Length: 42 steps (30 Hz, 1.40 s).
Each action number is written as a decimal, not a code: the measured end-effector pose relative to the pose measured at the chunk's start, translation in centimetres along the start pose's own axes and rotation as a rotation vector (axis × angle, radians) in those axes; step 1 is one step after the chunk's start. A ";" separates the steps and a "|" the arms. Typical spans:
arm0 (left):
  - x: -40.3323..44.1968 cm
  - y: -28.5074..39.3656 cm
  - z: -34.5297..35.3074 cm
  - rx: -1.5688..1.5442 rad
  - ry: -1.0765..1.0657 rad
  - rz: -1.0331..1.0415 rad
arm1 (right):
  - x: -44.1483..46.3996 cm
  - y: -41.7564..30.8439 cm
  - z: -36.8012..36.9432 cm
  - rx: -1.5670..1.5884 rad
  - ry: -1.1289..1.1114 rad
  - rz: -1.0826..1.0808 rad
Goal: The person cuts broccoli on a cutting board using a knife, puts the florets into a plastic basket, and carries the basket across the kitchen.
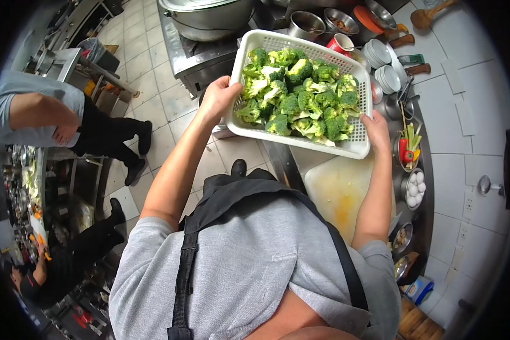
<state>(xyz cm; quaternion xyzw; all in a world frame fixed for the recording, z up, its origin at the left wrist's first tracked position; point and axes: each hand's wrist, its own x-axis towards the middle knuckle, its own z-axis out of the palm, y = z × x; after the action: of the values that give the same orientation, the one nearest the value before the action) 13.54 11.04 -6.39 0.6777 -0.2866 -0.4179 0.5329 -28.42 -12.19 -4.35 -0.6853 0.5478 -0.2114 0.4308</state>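
A white perforated plastic basket (300, 139) is held up in front of me, level with the counter's edge. Cut broccoli florets (300, 93) fill most of it. My left hand (220, 97) grips the basket's left side, thumb over the rim. On the opposite side, my right hand (376, 130) clasps the lower right part of the rim. Below the basket lies a white cutting board (340, 192) with an orange-yellow stain, partly covered by my right forearm.
A large metal pot (209, 20) stands on the stove at the back. Along the right counter are stacked white bowls (387, 78), a bowl of eggs (415, 188) and a container of peppers (407, 148). Two other people are at the left, one at a counter (73, 116).
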 end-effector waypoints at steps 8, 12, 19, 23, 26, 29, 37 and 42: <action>-14.3 0.4 -6.0 -0.256 0.268 -0.076 | -7.5 -8.9 3.5 0.210 -0.145 -0.145; -21.4 -4.4 -11.4 -0.124 0.567 -0.019 | -9.2 -14.0 10.9 0.274 -0.344 -0.214; -30.9 -9.6 -17.1 -0.041 0.874 -0.112 | -8.9 -15.9 24.3 0.299 -0.611 -0.380; -36.2 -12.6 -16.7 0.076 1.079 -0.064 | -9.7 -15.7 30.1 -0.001 -0.691 -0.552; -40.3 -17.9 -20.1 0.123 1.274 0.007 | -10.6 -16.9 38.1 -0.033 -0.830 -0.754; -39.8 -18.1 -17.8 0.094 1.390 -0.141 | -7.5 -15.5 42.0 0.024 -1.089 -0.486; -38.5 -21.1 -12.9 0.005 1.629 -0.274 | -6.3 -18.5 47.7 -0.141 -1.237 -0.388; -37.1 -21.9 -11.1 -0.065 1.704 -0.219 | -4.0 -18.7 51.5 -0.258 -1.266 -0.536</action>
<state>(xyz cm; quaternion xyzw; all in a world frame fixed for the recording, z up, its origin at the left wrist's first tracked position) 3.93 53.26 -16.88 0.7685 0.2906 0.1763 0.5422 20.15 10.55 -16.02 -0.8340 0.0241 0.1962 0.5152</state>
